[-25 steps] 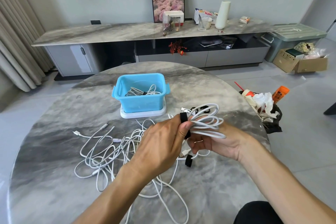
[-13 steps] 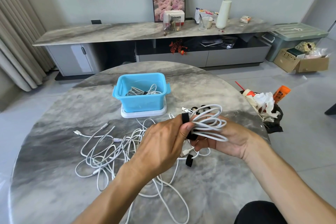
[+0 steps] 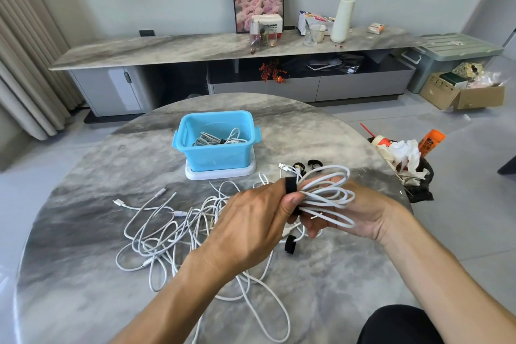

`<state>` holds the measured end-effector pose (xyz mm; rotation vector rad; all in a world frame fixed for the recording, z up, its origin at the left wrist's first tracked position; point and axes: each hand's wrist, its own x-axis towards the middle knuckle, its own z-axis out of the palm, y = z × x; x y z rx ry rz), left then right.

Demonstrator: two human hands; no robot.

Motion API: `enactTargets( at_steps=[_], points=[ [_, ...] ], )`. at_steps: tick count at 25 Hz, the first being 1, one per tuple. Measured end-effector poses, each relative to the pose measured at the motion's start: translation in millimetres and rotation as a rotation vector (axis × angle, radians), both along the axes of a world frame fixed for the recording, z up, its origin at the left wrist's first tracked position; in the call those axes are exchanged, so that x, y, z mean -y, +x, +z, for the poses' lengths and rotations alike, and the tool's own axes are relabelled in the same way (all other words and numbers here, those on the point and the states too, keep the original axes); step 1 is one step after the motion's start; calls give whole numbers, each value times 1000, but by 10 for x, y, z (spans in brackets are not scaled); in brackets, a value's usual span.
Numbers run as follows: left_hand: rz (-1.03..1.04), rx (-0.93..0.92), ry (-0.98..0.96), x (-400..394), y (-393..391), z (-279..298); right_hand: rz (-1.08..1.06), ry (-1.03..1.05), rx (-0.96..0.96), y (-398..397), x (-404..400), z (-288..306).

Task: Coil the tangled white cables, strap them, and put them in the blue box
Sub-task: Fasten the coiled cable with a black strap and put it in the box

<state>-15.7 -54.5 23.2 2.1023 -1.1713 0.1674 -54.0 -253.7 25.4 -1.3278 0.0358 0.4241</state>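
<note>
A coiled white cable [image 3: 329, 198] hangs above the table's near right, a black strap [image 3: 290, 186] wrapped round it. The left hand [image 3: 251, 223] pinches coil and strap; the right hand [image 3: 354, 212] cradles the loops in curled fingers. Left lies the tangled cables [image 3: 178, 226]; farther off, the blue box [image 3: 216, 142] holds a strapped coil.

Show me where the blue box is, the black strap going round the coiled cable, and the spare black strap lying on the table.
blue box [image 3: 216, 158]: head view, front wall.
black strap [image 3: 290, 185]: head view, band over the coil's top.
spare black strap [image 3: 290, 244]: head view, loop's outer side, on the table.
</note>
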Motion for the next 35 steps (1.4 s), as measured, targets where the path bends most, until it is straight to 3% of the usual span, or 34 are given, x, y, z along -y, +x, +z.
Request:
enactTargets(
  at_steps=[5, 11, 13, 17, 21, 26, 32, 35],
  points=[
    [-57, 132, 34, -5, -28, -14, 20, -87, -52, 88, 62, -27],
    [-90, 387, 240, 50, 24, -129, 32, -528, -33, 235, 73, 196],
    [-17, 435, 269, 69, 42, -146, -69, -696, 42, 269, -61, 187],
    [79, 344, 244, -20, 45, -45, -449, -993, 363, 110, -418, 50],
    [51, 168, 149, -107, -31, 30, -536, -884, 539, -16, -519, 61],
    [79, 11, -39, -115, -89, 22, -521, -723, 564, -36, -527, 69],
    [1, 149, -109, -101, -82, 68, -555, -581, 559, -36, -515, 107],
    [13, 0, -161, -83, -16, 79, -616, -599, 535, -39, -510, 118]
  ],
)
